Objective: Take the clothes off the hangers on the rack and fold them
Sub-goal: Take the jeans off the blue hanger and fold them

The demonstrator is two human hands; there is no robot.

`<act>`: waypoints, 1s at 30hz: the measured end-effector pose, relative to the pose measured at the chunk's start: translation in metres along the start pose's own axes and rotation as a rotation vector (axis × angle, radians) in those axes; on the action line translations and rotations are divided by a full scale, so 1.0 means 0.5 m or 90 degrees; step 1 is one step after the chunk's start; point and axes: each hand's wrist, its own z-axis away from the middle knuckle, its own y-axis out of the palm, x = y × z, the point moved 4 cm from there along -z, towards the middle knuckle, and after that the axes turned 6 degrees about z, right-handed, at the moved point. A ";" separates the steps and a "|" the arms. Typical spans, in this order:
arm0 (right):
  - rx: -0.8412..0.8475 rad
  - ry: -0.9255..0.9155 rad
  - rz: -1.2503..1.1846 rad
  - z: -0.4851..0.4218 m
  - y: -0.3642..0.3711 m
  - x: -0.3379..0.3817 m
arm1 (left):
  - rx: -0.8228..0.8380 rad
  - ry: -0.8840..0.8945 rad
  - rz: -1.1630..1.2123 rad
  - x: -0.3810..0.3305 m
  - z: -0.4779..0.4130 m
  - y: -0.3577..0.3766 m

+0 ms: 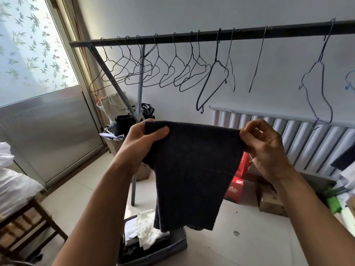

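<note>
A dark grey garment (194, 173) hangs folded over in the air in front of me. My left hand (143, 140) grips its top left corner, thumb on the front. My right hand (266, 148) pinches its top right corner between thumb and fingers. Above runs the dark rack bar (192, 36) with several bare wire hangers (172, 73) on it, none carrying clothes in view. On the floor below stands a grey bin (165, 250) holding folded clothes, a white lace piece (148, 227) on top.
A white radiator (299, 139) lines the right wall, with red boxes (235, 187) and a cardboard box (269, 202) below it. A wooden stool (28, 223) with white bags stands at left. Bags sit by the rack's leg (139, 93) near the window.
</note>
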 end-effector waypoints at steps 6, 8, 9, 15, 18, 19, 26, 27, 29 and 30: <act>-0.199 -0.023 0.376 0.011 0.014 -0.018 | -0.055 0.074 -0.166 0.006 -0.026 0.038; -0.089 -0.004 0.385 0.027 0.054 -0.024 | -0.076 0.053 -0.115 0.022 -0.032 0.051; -0.023 0.025 0.351 0.039 0.078 -0.030 | -0.083 0.044 -0.081 0.028 -0.034 0.057; 0.218 0.146 0.214 0.096 0.175 -0.086 | -0.132 0.031 -0.031 0.037 -0.040 0.067; 0.205 0.092 0.344 0.108 0.189 -0.116 | -0.184 0.020 0.006 0.040 -0.035 0.077; 0.172 0.067 0.379 0.109 0.190 -0.119 | -0.192 0.012 0.026 0.040 -0.033 0.082; -0.023 -0.017 0.403 0.077 0.145 -0.089 | -0.084 0.019 0.080 0.002 -0.004 0.117; -0.028 -0.008 0.363 0.072 0.136 -0.081 | -0.055 0.037 0.070 -0.003 0.000 0.112; -0.034 0.012 0.287 0.060 0.116 -0.064 | -0.062 0.088 0.015 0.000 0.009 0.079; -0.041 0.026 0.254 0.053 0.107 -0.058 | -0.086 0.099 -0.006 0.013 0.013 0.055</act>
